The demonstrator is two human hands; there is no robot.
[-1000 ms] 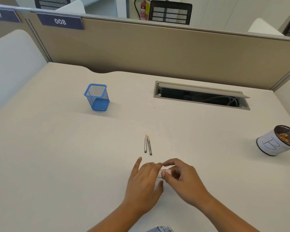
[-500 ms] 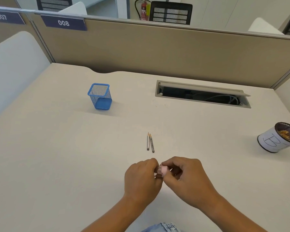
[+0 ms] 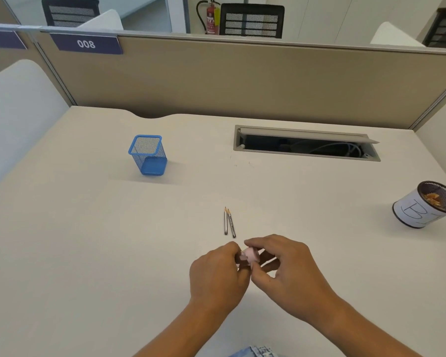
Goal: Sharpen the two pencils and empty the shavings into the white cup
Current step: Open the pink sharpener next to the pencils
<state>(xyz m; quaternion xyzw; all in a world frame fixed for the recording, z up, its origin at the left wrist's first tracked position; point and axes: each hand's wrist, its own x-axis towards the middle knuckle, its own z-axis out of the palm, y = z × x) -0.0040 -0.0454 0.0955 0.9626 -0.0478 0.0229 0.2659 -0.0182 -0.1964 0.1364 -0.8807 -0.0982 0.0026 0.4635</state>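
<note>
**Both hands on the pink sharpener; pencils on the desk, not picked up**

Obs: The left hand (image 3: 218, 275) and right hand (image 3: 285, 270) meet low at the desk's centre, both pinching a small pink sharpener (image 3: 249, 256) between them. Left fingers are curled closed around its left end; right thumb and forefinger clamp the rounded right part, remaining fingers loosely spread. The two pencils (image 3: 229, 222) lie side by side just beyond the hands, tips pointing away, nearly touching each other. The white cup (image 3: 420, 210), marked with a handwritten letter, stands well apart at the far right, tilted in this wide view, with orange-brown shavings visible inside. A blue mesh holder (image 3: 148, 155) stands far left on the desk (image 3: 88, 240).

Judgement: the hands appear to be either readying or opening the sharpener. If opening, keep it level and low over the desk so nothing spills, and separate the halves with a slow twist, not a jerk. If sharpening comes first, pass it to one hand with the hole facing the free hand.

Unclear: sharpener hole, blade and seam are hidden by fingers. Whether it holds shavings cannot be told. Pencil points look sharp, but are too small to confirm. The cup's right edge is cut off.
</note>
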